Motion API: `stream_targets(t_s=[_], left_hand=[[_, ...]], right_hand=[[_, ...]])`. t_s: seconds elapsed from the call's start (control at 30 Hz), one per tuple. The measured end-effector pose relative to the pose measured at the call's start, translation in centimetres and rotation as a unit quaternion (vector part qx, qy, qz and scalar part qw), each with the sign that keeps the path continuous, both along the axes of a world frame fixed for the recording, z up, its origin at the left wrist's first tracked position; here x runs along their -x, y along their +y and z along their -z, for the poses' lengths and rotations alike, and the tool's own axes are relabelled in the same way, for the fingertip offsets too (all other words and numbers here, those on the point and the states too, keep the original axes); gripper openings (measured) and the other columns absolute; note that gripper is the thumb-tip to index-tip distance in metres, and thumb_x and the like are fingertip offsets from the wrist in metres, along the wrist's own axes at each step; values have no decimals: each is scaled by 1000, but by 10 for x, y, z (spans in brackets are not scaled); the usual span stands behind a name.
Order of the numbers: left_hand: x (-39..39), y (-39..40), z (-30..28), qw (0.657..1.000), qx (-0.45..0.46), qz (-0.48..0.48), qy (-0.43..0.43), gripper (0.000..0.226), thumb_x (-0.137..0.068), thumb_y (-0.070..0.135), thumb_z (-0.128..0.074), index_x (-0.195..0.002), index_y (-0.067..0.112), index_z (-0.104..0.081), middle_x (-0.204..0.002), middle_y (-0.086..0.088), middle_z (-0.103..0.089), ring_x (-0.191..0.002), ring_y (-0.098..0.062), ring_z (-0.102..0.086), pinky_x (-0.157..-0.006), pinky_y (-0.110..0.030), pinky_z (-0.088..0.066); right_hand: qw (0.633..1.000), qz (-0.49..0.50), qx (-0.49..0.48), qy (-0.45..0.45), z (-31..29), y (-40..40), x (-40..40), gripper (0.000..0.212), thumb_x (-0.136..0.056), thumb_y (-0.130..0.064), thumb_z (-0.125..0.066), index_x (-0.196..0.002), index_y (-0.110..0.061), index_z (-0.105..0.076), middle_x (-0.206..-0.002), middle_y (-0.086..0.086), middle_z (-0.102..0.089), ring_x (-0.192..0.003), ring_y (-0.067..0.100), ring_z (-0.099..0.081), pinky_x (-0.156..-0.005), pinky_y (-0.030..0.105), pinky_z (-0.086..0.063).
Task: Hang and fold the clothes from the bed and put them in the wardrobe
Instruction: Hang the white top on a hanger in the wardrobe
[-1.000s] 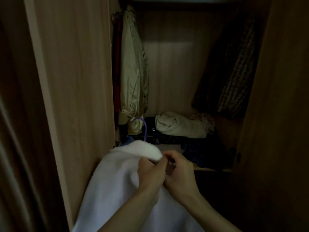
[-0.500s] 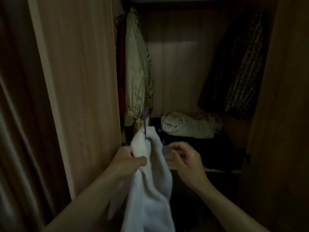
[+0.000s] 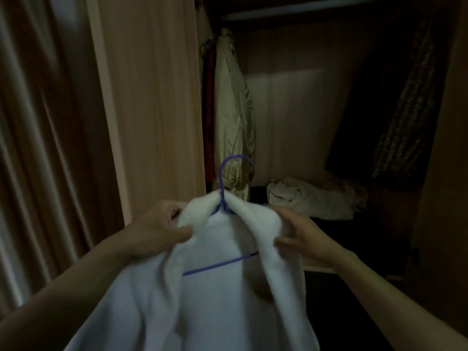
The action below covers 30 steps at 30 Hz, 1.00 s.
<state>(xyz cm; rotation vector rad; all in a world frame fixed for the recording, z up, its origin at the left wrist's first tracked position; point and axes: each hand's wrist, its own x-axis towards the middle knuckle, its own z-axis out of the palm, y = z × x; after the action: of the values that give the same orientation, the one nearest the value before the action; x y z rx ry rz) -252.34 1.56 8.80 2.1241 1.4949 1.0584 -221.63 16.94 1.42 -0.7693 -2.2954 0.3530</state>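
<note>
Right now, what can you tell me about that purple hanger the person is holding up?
The purple hanger looks like thin wire, with a curved hook on top, a twisted neck and a straight bottom bar showing lower down. Its shoulders are hidden inside a white fleecy garment draped over it, front open. It is upright, hook free, not yet on the wardrobe rail. The left hand grips the garment's left shoulder; the right hand pinches the right one. Neither hand visibly touches the wire itself.

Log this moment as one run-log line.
step: garment on hanger | left hand: grips white garment | right hand: holds collar | purple hanger: not yet on rail
</note>
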Motion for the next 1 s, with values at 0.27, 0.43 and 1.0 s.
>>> stream_targets(t_s=[0.27, 0.43, 1.0], left_hand=[[5, -6, 17, 982, -144, -109, 58, 44, -81, 23, -77, -111, 46, -55, -102, 24, -68, -98, 9, -61, -76, -7, -46], [-12, -7, 22, 953, -255, -159, 32, 50, -82, 2, -74, -125, 21, -59, -111, 9, -62, -97, 14, -52, -77, -1, -41], [-58, 15, 52, 923, -359, -65, 124, 80, -84, 27, -65, -153, 32, -26, -127, 7, -52, -105, -6, -55, -91, -21, -46]], right_hand=[[992, 3, -88, 87, 13, -20, 16, 16, -84, -33, -71, -90, -30, -57, -79, -16, -58, -74, -2, -55, -64, 14, -39], [979, 56, -152, 120, -10, -43, 20, 12, -85, -23, -70, -92, -20, -60, -83, -10, -61, -75, 3, -56, -63, 13, -40], [946, 153, -193, 209, -41, -61, -58, 26, -78, 5, -74, -90, -16, -63, -80, -8, -65, -74, 7, -64, -59, 27, -51]])
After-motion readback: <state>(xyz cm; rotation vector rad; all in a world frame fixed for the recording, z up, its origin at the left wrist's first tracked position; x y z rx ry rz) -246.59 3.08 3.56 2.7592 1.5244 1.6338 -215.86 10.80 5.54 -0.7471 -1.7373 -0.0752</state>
